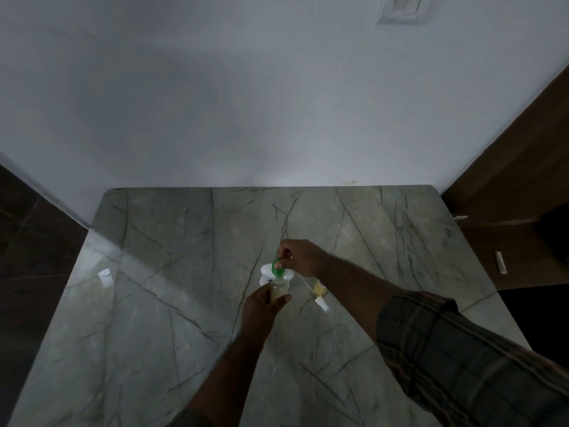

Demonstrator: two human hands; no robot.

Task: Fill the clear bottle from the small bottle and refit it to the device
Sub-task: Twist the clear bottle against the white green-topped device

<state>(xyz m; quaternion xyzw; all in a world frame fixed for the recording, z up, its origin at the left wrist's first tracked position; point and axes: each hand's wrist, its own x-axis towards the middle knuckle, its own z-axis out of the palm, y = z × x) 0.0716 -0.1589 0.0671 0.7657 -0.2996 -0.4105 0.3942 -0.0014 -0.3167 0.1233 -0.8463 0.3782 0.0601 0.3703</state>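
The left hand (pixel 261 306) is wrapped round the clear bottle (pixel 278 293), just in front of the white device (pixel 265 270). The right hand (pixel 300 257) pinches the small green bottle (pixel 276 267), tipped down onto the clear bottle's top. A white cap (pixel 321 303) lies to the right of the device.

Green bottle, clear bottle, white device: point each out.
green bottle (pixel 277 272), head view, its lower end.
clear bottle (pixel 278 291), head view, liquid-filled side.
white device (pixel 265 269), head view, left top.
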